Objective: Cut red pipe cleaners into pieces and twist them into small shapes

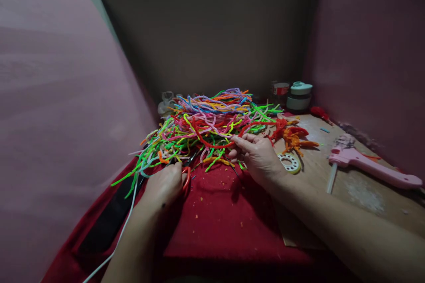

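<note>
A big heap of colourful pipe cleaners [212, 119] lies across the table before me. My left hand [167, 180] is closed around scissors with a red handle [187, 179]; their dark blades point into the near edge of the heap. Between the thumb and fingers of my right hand [254, 152] is a red pipe cleaner [212, 145], which curves away to the left over the heap. Just beyond my right wrist lie orange and red bent pipe-cleaner pieces [292, 136] and a tape roll with a holed core [289, 163].
A pink glue gun [375, 166] with a clear stick lies on the wooden board [358, 203] at right. Behind stand a pale green lidded container [299, 96] and a jar [280, 89]. A white cable [124, 230] crosses the red cloth [226, 225] at left. Walls close in both sides.
</note>
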`<state>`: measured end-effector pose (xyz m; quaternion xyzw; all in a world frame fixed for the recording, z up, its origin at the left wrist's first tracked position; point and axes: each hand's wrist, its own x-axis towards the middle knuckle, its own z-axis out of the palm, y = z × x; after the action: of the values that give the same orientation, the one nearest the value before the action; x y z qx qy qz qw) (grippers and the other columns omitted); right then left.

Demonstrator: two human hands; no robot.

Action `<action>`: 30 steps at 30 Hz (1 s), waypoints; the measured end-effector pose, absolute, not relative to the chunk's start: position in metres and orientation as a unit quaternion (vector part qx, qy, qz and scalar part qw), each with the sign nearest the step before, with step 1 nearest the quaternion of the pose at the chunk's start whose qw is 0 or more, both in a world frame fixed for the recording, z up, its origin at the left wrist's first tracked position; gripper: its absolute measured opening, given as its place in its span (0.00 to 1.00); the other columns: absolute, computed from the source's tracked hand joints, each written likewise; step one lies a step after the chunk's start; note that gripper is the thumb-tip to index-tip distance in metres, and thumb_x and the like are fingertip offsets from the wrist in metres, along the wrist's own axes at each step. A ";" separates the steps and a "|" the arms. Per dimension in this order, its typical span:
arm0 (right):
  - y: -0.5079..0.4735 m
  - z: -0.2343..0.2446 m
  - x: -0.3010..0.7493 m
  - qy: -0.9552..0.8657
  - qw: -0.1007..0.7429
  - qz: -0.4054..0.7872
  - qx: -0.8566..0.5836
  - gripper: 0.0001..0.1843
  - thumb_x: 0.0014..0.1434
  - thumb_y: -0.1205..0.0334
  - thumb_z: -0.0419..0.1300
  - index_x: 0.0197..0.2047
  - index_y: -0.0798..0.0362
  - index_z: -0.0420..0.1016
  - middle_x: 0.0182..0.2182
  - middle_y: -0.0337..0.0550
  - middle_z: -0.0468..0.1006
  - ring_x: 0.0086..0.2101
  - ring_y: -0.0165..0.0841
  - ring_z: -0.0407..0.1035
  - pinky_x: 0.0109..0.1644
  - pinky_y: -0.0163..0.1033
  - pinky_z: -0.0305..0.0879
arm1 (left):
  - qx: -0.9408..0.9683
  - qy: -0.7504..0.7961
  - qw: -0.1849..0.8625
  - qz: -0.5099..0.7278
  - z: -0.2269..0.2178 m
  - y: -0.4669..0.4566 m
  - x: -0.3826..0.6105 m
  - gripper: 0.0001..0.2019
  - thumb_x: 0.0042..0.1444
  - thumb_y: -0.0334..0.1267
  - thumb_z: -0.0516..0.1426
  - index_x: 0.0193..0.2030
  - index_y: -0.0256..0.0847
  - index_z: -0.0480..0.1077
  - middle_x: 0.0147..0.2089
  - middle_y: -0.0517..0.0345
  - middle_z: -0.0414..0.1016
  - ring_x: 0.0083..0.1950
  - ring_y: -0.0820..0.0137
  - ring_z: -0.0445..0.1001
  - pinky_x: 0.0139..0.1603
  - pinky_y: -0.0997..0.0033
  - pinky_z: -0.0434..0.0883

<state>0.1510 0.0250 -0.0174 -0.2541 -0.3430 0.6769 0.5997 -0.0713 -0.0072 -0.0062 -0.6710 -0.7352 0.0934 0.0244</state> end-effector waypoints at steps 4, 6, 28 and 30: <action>0.024 -0.018 0.150 -0.344 0.599 0.677 -0.253 0.14 0.40 0.63 0.68 0.24 0.57 0.66 0.16 0.35 0.71 0.17 0.27 0.69 0.21 0.31 0.67 | -0.717 -0.695 0.055 0.004 -0.004 0.004 -0.064 0.13 0.55 0.38 0.49 0.41 0.33 0.70 0.44 0.37 0.73 0.48 0.54 0.71 0.47 0.60 0.64; 0.024 -0.018 0.149 -0.339 0.598 0.681 -0.255 0.14 0.40 0.63 0.68 0.24 0.58 0.67 0.17 0.36 0.71 0.17 0.27 0.69 0.20 0.31 0.67 | -0.740 -0.662 0.008 -0.124 0.000 0.001 -0.048 0.14 0.55 0.39 0.51 0.43 0.35 0.71 0.45 0.41 0.73 0.49 0.56 0.70 0.49 0.60 0.63; 0.032 -0.012 0.152 -0.237 0.609 0.727 -0.208 0.04 0.55 0.68 0.54 0.29 0.56 0.65 0.22 0.40 0.75 0.16 0.25 0.66 0.21 0.30 0.63 | -0.419 -0.472 -0.520 -0.575 -0.015 0.007 0.011 0.15 0.42 0.45 0.64 0.28 0.33 0.73 0.26 0.53 0.76 0.27 0.71 0.73 0.30 0.74 0.69; 0.034 -0.012 0.153 -0.231 0.610 0.730 -0.203 0.05 0.57 0.69 0.52 0.30 0.56 0.65 0.21 0.41 0.76 0.16 0.25 0.65 0.20 0.30 0.62 | -0.390 -0.468 -0.535 -0.585 -0.014 0.008 0.010 0.15 0.40 0.45 0.65 0.29 0.34 0.73 0.26 0.54 0.77 0.28 0.70 0.74 0.31 0.73 0.70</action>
<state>0.1534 0.0340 -0.0124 -0.2027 -0.2313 0.7300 0.6104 0.0098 0.0082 -0.0135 -0.3898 -0.4683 -0.5851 -0.5352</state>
